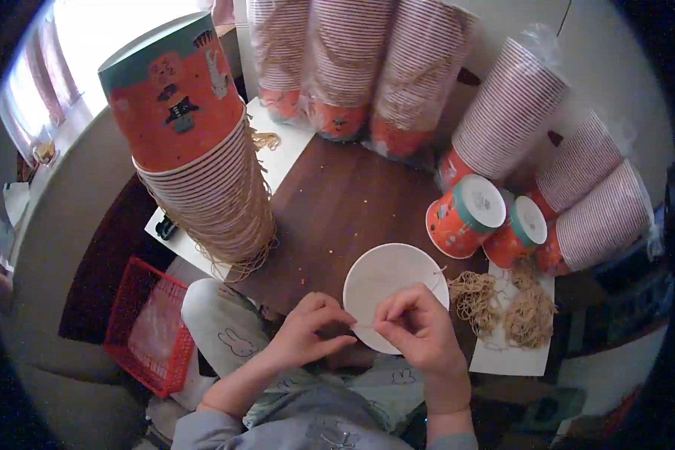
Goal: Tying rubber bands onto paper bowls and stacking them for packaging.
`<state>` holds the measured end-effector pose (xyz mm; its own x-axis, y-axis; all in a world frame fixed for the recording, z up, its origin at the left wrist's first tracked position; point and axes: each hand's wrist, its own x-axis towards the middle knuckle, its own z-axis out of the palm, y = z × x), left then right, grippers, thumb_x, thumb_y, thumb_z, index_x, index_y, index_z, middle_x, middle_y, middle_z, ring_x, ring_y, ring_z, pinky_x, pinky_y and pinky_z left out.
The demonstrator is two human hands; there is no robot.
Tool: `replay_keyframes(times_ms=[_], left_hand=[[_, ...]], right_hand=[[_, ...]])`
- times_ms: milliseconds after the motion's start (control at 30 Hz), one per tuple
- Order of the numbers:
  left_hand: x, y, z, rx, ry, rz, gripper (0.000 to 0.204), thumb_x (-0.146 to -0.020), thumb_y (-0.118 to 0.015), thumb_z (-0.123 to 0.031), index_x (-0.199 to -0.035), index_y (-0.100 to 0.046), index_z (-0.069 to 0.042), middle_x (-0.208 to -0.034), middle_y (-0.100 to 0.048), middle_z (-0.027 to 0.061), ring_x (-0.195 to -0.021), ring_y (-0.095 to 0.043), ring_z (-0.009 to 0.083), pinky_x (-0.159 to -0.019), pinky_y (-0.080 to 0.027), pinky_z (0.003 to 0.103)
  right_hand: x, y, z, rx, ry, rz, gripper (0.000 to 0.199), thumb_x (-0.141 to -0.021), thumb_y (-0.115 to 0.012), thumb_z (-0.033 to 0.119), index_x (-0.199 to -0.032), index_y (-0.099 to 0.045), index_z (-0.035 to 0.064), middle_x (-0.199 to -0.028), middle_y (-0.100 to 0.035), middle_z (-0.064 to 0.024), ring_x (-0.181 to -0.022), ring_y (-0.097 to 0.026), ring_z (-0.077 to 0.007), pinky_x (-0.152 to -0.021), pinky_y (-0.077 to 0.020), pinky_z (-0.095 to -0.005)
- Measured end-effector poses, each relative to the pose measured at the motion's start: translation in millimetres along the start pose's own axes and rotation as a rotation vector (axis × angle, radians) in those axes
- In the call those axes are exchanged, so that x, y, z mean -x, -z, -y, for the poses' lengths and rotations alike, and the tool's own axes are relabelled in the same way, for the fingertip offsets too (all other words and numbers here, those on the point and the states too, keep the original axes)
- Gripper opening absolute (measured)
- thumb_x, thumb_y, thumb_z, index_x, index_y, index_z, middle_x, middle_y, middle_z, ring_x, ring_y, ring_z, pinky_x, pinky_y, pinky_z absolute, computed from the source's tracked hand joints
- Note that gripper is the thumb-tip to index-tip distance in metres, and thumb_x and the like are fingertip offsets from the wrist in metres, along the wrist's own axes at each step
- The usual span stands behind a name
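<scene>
A white paper tub [379, 277] sits at the table's near edge in front of me, its open mouth facing up and its inside showing. Across its near rim, a short pale string [364, 325] runs between my two hands. My left hand [307, 330] has its fingertips on the string's left end, at the rim's left side. My right hand [424, 330], held over the tub's right part, pinches the other end between thumb and fingers. Another thin strand loops at the tub's upper right rim.
A tall stack of orange-and-green tubs [202, 150] draped with strings stands at left. Bagged tub stacks [345, 67] line the back and right. Two upturned tubs [469, 214] stand near tan string bundles [529, 311] on white card. A red basket [146, 326] is low left.
</scene>
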<state>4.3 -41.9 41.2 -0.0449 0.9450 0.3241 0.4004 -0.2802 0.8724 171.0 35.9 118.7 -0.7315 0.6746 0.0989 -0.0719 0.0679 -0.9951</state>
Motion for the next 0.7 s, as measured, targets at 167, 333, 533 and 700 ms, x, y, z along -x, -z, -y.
replay_keyframes(times_ms=[167,333,533,700], left_hand=[[-4.6,0.1,-2.0,-0.001,-0.038,0.013,0.016,-0.066,-0.069,-0.01,-0.08,-0.062,-0.009,-0.079,-0.051,0.0044,-0.082,-0.05,0.0199,-0.072,-0.041,0.029],[-4.0,-2.8,4.4,0.011,-0.014,0.031,0.013,-0.068,-0.068,-0.008,-0.08,-0.062,-0.008,-0.08,-0.051,0.0048,-0.081,-0.051,0.0197,-0.071,-0.042,0.029],[-5.9,-2.8,10.8,0.014,-0.053,0.089,0.013,-0.069,-0.068,-0.008,-0.081,-0.063,-0.008,-0.08,-0.051,0.005,-0.079,-0.053,0.0186,-0.066,-0.044,0.027],[-2.3,-5.5,23.3,0.086,-0.096,0.044,0.011,-0.071,-0.066,-0.006,-0.081,-0.062,-0.005,-0.082,-0.055,0.0056,-0.074,-0.055,0.0163,-0.061,-0.045,0.024]], right_hand=[[-0.4,2.8,-1.7,0.022,-0.016,0.038,0.022,-0.076,-0.057,-0.005,-0.086,-0.04,0.0058,-0.08,-0.053,-0.0073,-0.068,-0.045,-0.0064,-0.059,-0.0379,-0.0176],[-1.0,4.4,-4.5,0.026,-0.026,0.047,0.023,-0.076,-0.057,-0.006,-0.084,-0.04,0.006,-0.08,-0.053,-0.0071,-0.066,-0.043,-0.0054,-0.057,-0.0365,-0.0168],[4.7,2.2,4.3,0.019,-0.005,0.001,0.023,-0.074,-0.058,-0.007,-0.082,-0.041,0.0067,-0.077,-0.055,-0.0066,-0.063,-0.044,-0.0056,-0.056,-0.0368,-0.0169],[20.0,3.9,7.1,0.331,0.125,0.122,0.015,-0.071,-0.065,0.002,-0.08,-0.054,0.0063,-0.076,-0.058,-0.0059,-0.065,-0.058,-0.0173,-0.056,-0.0466,-0.0269]])
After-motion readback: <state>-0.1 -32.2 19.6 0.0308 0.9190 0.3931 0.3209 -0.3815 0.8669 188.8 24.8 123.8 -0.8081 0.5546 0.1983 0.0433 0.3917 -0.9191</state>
